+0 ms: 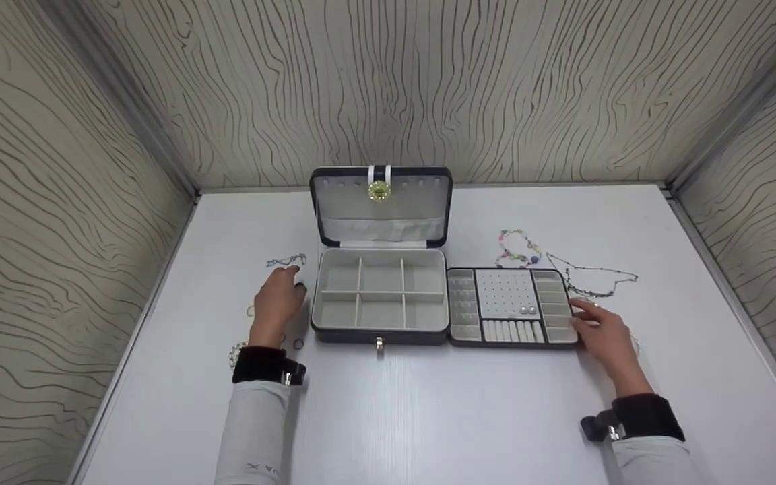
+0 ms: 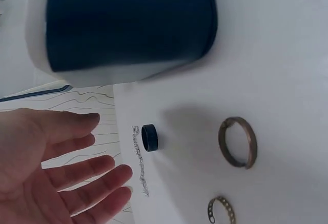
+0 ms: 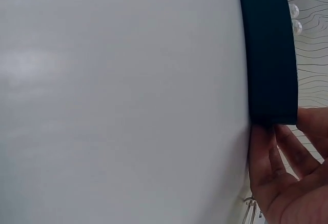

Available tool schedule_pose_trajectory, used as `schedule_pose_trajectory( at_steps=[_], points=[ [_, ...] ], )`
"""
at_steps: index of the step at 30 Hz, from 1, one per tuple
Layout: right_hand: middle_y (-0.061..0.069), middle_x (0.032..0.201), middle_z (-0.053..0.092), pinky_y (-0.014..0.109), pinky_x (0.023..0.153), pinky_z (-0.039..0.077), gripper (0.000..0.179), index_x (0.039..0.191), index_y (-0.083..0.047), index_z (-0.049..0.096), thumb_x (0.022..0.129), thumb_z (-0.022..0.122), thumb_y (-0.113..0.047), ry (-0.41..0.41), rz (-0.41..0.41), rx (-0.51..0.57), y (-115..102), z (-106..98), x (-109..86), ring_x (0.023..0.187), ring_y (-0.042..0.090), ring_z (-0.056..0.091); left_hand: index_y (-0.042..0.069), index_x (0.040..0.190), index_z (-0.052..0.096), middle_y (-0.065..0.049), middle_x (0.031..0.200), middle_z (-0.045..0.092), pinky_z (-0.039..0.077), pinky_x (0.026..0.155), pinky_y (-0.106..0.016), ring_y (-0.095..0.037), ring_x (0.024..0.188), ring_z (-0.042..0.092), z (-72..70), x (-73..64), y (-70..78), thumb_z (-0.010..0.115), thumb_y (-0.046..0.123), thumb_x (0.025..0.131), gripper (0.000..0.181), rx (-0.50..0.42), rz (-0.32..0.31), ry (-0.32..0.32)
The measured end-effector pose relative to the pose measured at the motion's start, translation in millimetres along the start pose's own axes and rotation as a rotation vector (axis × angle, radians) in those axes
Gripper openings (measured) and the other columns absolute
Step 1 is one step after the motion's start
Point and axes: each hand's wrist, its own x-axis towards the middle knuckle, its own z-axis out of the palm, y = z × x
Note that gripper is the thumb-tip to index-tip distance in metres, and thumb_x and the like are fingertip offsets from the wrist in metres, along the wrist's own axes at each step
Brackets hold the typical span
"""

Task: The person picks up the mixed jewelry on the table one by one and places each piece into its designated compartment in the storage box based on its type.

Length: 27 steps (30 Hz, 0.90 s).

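Observation:
My left hand (image 1: 279,303) is over the table left of the jewelry box (image 1: 401,335), fingers apart and holding nothing. Near its fingertips are a black ring (image 2: 149,138) and a thin chain bracelet (image 1: 287,260); a bronze-coloured ring (image 2: 251,142) and a patterned ring (image 2: 225,206) lie further off. The box stands with its lid raised, showing bare compartments. With thumb and fingers, my right hand (image 1: 607,337) grips the right edge of a jewelry tray (image 1: 496,344) beside the box. Two pearl earrings (image 1: 528,310) sit on the tray's white panel.
Behind the tray lie a colourful beaded bracelet (image 1: 535,259) and a dark necklace (image 1: 603,295). A pearly bracelet (image 1: 235,353) is partly hidden by the left wrist. Patterned wall panels (image 1: 496,94) rise around the white table (image 1: 428,417).

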Motion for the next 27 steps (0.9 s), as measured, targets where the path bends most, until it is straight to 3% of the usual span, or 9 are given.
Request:
schedule_pose_trajectory(
  at_steps=[6,11,15,18,27],
  points=[
    [0.029,0.128,0.057,0.025,0.072,0.05,0.045,0.142,-0.005,0.05,0.099,0.057,-0.014,-0.005,0.026,0.043,0.6,0.9,-1.0,0.116,0.043,0.057,0.004,0.136,0.057,-0.025,0.122,0.058,0.05,0.084,-0.055,-0.043,0.104,0.061,5.8,7.4,1.0,0.059,0.006,0.09,0.045,0.038,-0.003,-0.023],
    [0.029,0.127,0.057,0.023,0.069,0.05,0.044,0.141,-0.004,0.051,0.099,0.058,-0.015,0.002,0.02,0.051,0.5,1.4,-1.8,0.115,0.042,0.057,0.0,0.131,0.059,-0.025,0.118,0.058,0.049,0.087,-0.052,-0.042,0.102,0.061,9.0,8.8,0.8,0.06,0.004,0.091,0.041,0.048,0.013,-0.049],
    [0.029,0.127,0.057,0.022,0.068,0.049,0.044,0.141,-0.004,0.051,0.099,0.057,-0.015,0.003,0.015,0.054,1.3,0.7,-1.7,0.114,0.042,0.058,-0.004,0.109,0.067,-0.024,0.104,0.062,0.05,0.085,-0.05,-0.04,0.095,0.062,10.9,7.6,0.8,0.056,0.001,0.092,0.021,0.078,0.053,-0.052],
    [0.029,0.127,0.057,0.023,0.067,0.05,0.045,0.142,-0.004,0.05,0.099,0.056,-0.013,-0.009,0.012,0.073,2.1,0.4,-0.4,0.113,0.041,0.058,-0.006,0.092,0.065,-0.024,0.092,0.061,0.051,0.078,-0.051,-0.04,0.085,0.062,12.6,7.2,1.2,0.051,-0.001,0.093,0.015,0.118,0.093,-0.017],
    [0.029,0.127,0.056,0.024,0.07,0.049,0.045,0.142,-0.003,0.05,0.099,0.056,-0.013,-0.026,0.008,0.088,4.1,0.8,0.1,0.115,0.041,0.056,-0.009,0.086,0.061,-0.027,0.084,0.062,0.052,0.074,-0.052,-0.043,0.08,0.063,14.7,9.5,2.2,0.046,-0.006,0.092,0.017,0.176,0.162,0.031]
  ],
)
